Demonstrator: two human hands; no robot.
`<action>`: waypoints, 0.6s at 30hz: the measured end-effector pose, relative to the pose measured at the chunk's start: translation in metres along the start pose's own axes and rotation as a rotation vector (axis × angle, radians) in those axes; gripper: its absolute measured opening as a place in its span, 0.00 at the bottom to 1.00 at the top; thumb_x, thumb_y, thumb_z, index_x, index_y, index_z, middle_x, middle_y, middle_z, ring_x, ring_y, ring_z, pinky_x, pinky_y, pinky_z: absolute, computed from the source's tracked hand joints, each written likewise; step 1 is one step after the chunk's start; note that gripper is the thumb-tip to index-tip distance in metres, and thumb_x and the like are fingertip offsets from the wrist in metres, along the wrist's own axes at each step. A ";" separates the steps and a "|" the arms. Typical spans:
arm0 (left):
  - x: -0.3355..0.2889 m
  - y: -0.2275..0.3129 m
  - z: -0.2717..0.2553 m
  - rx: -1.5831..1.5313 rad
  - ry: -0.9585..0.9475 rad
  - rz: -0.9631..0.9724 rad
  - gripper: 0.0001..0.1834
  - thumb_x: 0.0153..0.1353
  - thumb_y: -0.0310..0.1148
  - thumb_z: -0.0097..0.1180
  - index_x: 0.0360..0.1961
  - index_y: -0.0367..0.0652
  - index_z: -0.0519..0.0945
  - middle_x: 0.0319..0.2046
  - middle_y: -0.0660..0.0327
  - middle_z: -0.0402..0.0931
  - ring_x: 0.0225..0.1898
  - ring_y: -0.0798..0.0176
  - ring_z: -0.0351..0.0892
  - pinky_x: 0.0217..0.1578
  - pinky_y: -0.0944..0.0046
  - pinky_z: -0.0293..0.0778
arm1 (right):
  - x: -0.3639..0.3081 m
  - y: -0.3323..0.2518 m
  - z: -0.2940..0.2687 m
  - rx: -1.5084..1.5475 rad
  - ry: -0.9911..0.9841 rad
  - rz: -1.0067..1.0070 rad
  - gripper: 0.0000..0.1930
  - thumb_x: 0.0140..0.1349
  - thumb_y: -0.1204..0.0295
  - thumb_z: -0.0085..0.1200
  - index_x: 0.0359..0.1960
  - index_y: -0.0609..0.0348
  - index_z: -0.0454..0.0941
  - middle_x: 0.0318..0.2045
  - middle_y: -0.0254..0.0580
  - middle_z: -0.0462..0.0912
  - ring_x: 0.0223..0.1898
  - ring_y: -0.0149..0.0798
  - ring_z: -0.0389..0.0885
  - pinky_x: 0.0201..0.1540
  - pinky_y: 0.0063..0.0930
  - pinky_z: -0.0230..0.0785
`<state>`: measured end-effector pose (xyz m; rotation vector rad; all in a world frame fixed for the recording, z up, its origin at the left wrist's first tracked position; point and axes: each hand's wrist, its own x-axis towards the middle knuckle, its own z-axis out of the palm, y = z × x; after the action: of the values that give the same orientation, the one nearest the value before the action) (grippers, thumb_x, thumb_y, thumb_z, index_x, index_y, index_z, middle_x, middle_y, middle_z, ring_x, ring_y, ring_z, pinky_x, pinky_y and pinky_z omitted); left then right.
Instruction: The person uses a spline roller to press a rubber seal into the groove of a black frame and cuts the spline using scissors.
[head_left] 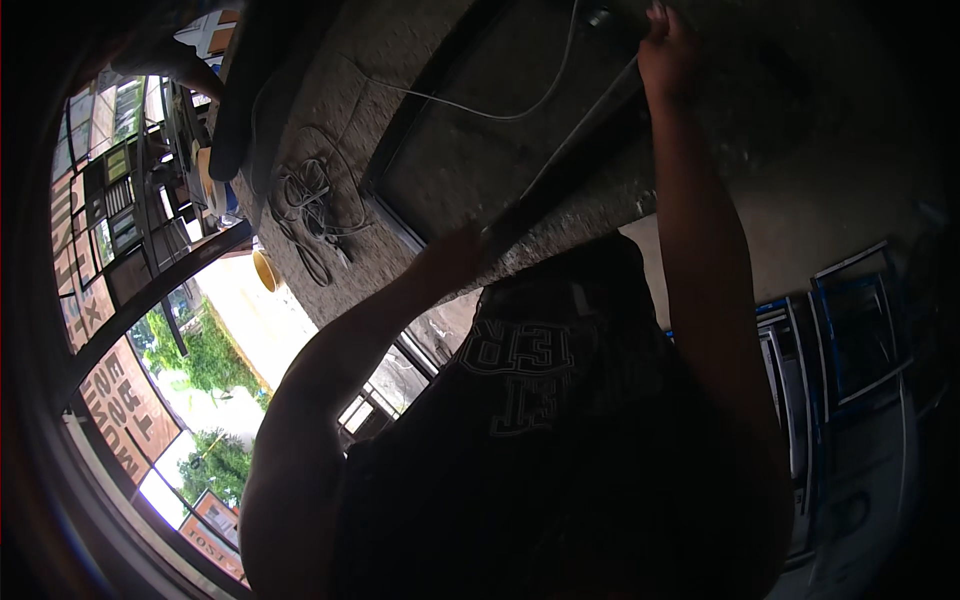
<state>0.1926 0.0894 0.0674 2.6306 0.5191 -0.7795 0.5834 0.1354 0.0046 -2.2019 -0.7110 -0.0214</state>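
Observation:
A large dark rectangular frame [392,212] lies on the rough worktop, with a dark sheet across it. Along its near right side a thin pale cord [578,128] runs straight between my two hands. My right hand [668,58] is closed at the far end of this side, where the cord meets its fingers. My left hand [455,258] is low at the near end of the same side, fingers curled; deep shade hides what they grip. Another loose stretch of white cord [480,113] loops over the frame's sheet.
A tangle of pale cord [308,190] sits on the worktop [345,120] left of the frame. Several framed panels [855,330] lean at the right. Beyond the worktop's left edge are a yellow container [265,270] and a bright opening; another person's arm [190,68] shows at the upper left.

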 end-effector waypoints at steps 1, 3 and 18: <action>0.007 0.001 0.002 -0.039 0.001 -0.056 0.13 0.64 0.28 0.46 0.49 0.37 0.73 0.43 0.41 0.72 0.39 0.44 0.82 0.38 0.49 0.79 | -0.001 -0.004 -0.004 -0.036 -0.009 0.019 0.10 0.65 0.71 0.53 0.45 0.57 0.81 0.40 0.47 0.85 0.44 0.53 0.82 0.45 0.42 0.74; 0.023 0.006 -0.011 -0.070 -0.078 -0.077 0.14 0.64 0.29 0.46 0.49 0.37 0.73 0.44 0.40 0.72 0.39 0.43 0.81 0.38 0.48 0.79 | -0.001 0.009 0.003 -0.065 0.016 0.024 0.10 0.65 0.71 0.53 0.46 0.57 0.81 0.41 0.47 0.85 0.44 0.53 0.82 0.46 0.42 0.74; 0.048 0.002 -0.006 -0.047 -0.023 -0.034 0.17 0.67 0.33 0.45 0.53 0.36 0.72 0.54 0.41 0.71 0.41 0.40 0.81 0.36 0.44 0.77 | 0.002 0.000 0.004 -0.111 -0.078 0.027 0.11 0.66 0.70 0.50 0.45 0.54 0.81 0.41 0.48 0.84 0.43 0.52 0.82 0.45 0.42 0.75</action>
<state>0.2341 0.1018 0.0452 2.5727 0.5701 -0.7977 0.5844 0.1394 0.0025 -2.3285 -0.7392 0.0398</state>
